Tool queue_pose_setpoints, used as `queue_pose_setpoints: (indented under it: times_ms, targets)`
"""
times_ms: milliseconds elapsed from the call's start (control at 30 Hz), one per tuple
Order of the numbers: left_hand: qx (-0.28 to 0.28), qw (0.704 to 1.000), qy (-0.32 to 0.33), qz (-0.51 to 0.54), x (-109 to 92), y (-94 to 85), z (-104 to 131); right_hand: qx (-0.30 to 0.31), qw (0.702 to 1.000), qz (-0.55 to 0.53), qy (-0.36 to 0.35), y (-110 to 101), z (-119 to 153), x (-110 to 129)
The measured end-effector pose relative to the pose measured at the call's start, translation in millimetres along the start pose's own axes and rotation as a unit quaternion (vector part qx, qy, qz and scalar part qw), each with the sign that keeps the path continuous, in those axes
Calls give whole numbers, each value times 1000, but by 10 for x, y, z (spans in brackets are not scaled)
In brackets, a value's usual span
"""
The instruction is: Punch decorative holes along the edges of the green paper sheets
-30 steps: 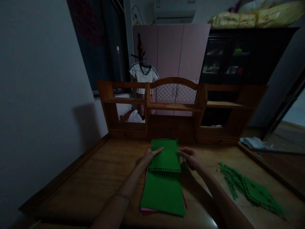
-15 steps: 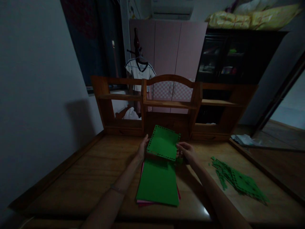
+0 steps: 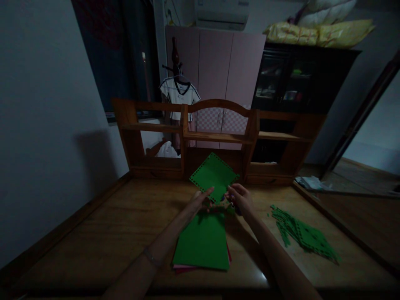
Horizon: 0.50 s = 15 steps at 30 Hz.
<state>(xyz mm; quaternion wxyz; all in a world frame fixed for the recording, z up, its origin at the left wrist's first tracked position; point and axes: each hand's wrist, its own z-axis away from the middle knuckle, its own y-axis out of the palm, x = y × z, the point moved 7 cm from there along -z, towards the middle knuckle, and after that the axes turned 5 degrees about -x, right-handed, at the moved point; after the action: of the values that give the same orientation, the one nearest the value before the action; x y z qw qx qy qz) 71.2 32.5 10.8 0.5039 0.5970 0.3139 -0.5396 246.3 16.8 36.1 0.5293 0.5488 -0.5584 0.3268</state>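
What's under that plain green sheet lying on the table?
A pink edge and a red edge peek out beneath the green sheet. The rest is covered, so how many layers lie there can't be seen.

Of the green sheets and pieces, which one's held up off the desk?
The dot-edged green sheet in the left hand, turned corner-up. The plain green sheet lies flat atop the stack; the loose green pieces lie on the desk at right.

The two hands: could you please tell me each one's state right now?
Left hand: closed on the green sheet with the punched border.
Right hand: curled at that sheet's lower right edge; what it grips cannot be told.
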Motion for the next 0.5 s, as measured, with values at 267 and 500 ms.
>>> queue_pose_setpoints:
  times_ms: [267,500]
  targets:
    - [-8,998,37,-47,189,-40,-27,54,998,15,13,126,43,-4]
    - [-160,980,89,-82,40,-403,-105,-92,990,75,-76,-303,-33,172]
